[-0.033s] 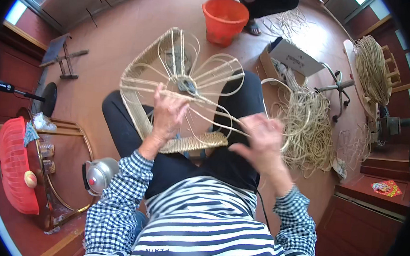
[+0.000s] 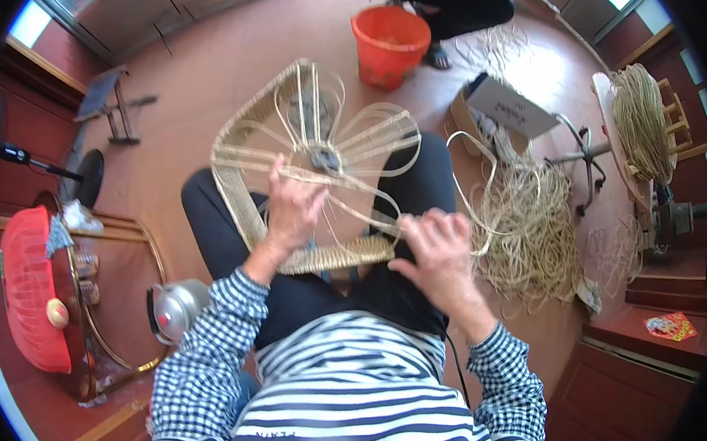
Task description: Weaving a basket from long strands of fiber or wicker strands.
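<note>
A half-woven, straw-coloured piece rests across my lap, with a thick braided band (image 2: 343, 255) bending around its sides. Pale looped strands fan out from a dark grey lump (image 2: 323, 159) near its middle. My left hand (image 2: 292, 212) is closed on strands beside that lump, its index finger pointing up along them. To the right, my right hand (image 2: 437, 251) pinches the long cord strands (image 2: 368, 215) running from the middle, its thumb held apart below. The exact grip of its fingertips is partly blurred.
A tangled heap of cord (image 2: 533, 233) lies right of my knee, below an open cardboard box (image 2: 501, 108). Ahead stands an orange bucket (image 2: 388, 47), near another person's foot (image 2: 439, 56). A metal kettle (image 2: 183, 311) and red basket (image 2: 29, 288) are at left.
My right hand has moved left, nearer the woven piece, and its fingers look more curled. The left hand keeps its hold. The whole view has shifted slightly.
</note>
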Available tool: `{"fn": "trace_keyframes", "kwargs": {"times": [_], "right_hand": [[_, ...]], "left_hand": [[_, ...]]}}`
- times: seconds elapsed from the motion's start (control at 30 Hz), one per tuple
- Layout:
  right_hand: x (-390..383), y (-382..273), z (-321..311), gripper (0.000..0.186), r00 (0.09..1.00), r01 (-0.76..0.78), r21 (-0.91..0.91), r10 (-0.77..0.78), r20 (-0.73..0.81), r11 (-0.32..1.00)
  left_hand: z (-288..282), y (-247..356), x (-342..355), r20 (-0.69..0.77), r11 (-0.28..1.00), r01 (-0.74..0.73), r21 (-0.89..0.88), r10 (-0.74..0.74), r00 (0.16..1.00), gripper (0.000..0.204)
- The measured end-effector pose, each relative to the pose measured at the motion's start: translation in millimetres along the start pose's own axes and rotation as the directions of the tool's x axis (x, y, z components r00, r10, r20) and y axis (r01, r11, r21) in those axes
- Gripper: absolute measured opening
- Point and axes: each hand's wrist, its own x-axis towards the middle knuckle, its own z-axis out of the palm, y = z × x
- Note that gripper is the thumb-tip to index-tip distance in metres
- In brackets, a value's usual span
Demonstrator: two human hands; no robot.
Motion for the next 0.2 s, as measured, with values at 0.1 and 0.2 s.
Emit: {"fn": "trace_keyframes", "kwargs": {"times": [0.1, 0.2], "right_hand": [[-9, 17, 10, 0.015, 0.995, 0.088, 0.022, -0.087, -0.051, 0.996], [-2, 35, -7, 0.011, 0.997, -0.007, 0.201, 0.023, -0.079, 0.98]], "left_hand": [[-15, 6, 6, 0.118, 1.0, 0.015, -0.013, -0.014, 0.993, 0.012], [-20, -3, 17, 0.124, 0.998, 0.023, 0.052, -0.03, 0.992, 0.019]]}}
